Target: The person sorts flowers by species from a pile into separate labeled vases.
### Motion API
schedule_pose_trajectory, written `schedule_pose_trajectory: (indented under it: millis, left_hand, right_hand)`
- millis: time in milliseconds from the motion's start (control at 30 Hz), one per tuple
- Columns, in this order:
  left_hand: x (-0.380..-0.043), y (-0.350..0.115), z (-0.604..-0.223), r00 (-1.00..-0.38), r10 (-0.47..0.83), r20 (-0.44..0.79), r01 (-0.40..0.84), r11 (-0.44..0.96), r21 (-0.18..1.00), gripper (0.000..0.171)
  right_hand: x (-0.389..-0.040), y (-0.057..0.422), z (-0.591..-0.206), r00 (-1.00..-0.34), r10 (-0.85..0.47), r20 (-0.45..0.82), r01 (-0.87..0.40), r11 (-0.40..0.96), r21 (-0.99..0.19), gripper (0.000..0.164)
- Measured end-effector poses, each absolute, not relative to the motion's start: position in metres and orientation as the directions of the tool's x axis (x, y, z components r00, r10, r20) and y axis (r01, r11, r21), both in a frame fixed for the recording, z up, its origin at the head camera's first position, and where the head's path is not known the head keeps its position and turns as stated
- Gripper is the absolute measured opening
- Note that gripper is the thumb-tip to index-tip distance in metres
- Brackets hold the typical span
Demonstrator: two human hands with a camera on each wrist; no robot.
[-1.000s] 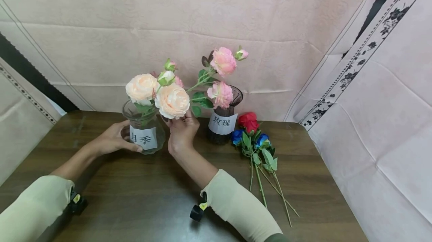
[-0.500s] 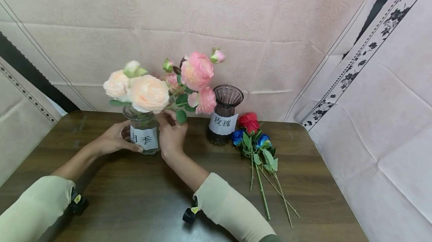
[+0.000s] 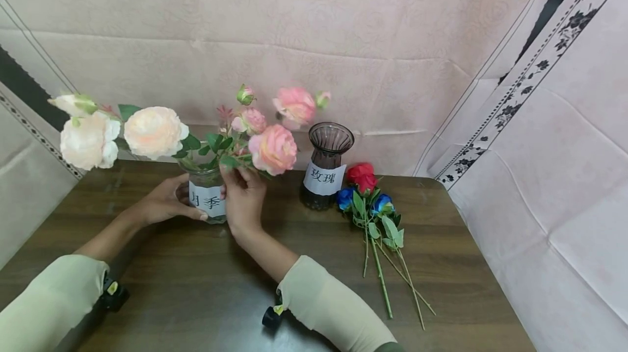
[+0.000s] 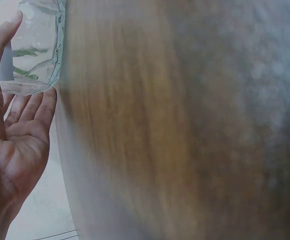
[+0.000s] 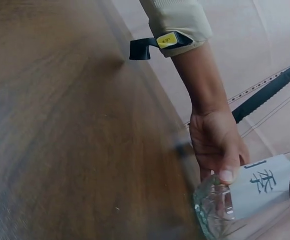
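Note:
On the left of the table, my left hand [image 3: 169, 199] grips the clear glass vase [image 3: 216, 218] low on its side, the thumb by its white label [image 4: 6, 65]. Cream artificial flowers [image 3: 153, 133] lean far out over the vase's left side. Pink artificial flowers [image 3: 272, 149] fan out to the right above the rim. My right hand [image 3: 243, 199] is at the vase's right edge, fingers curled up among the leaves at the pink flowers' stem, its fingertips partly hidden. Green stem pieces show through the glass in the left wrist view.
A dark ribbed vase [image 3: 326, 145] with a white label stands right of my right hand. Beside it lie a red rose [image 3: 362, 177] and blue roses [image 3: 382, 204], their stems [image 3: 379, 275] pointing toward the front. A pale patterned cloth [image 3: 314, 19] hangs behind the table.
The cream flowers have swung left, out past the vase. The pink flowers have shifted left with my right hand, uncovering the dark vase. My left hand stays on the clear vase.

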State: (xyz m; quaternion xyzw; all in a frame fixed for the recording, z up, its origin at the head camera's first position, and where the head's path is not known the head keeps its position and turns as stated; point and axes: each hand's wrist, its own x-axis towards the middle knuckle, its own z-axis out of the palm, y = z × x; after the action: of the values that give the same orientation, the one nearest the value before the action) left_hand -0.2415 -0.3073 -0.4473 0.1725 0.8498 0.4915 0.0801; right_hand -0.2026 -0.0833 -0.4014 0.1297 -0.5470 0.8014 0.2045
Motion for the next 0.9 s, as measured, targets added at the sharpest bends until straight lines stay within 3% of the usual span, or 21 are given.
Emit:
schedule_pose_trajectory:
  millis: [267,533,733,900]
  left_hand:
    - [-0.242,-0.307,-0.447,-0.935,0.354,0.002,0.193,0.505,0.841,0.099]
    - [-0.244,-0.306,-0.448,-0.936,0.352,0.027,0.225,0.533,0.816,0.099]
    - [-0.243,-0.307,-0.448,-0.932,0.361,0.019,0.211,0.501,0.839,0.099]
    - [-0.243,-0.308,-0.449,-0.932,0.362,0.002,0.186,0.473,0.861,0.095]
  right_hand:
    - [-0.204,-0.086,-0.406,-0.891,0.219,0.398,-0.452,-0.523,-0.723,0.025]
    - [-0.207,-0.082,-0.395,-0.915,0.252,0.314,-0.403,-0.554,-0.729,0.018]
    - [-0.204,-0.079,-0.387,-0.940,0.143,0.310,-0.341,-0.397,-0.852,0.007]
    - [-0.204,-0.075,-0.384,-0.875,0.067,0.480,-0.483,-0.196,-0.853,0.009]
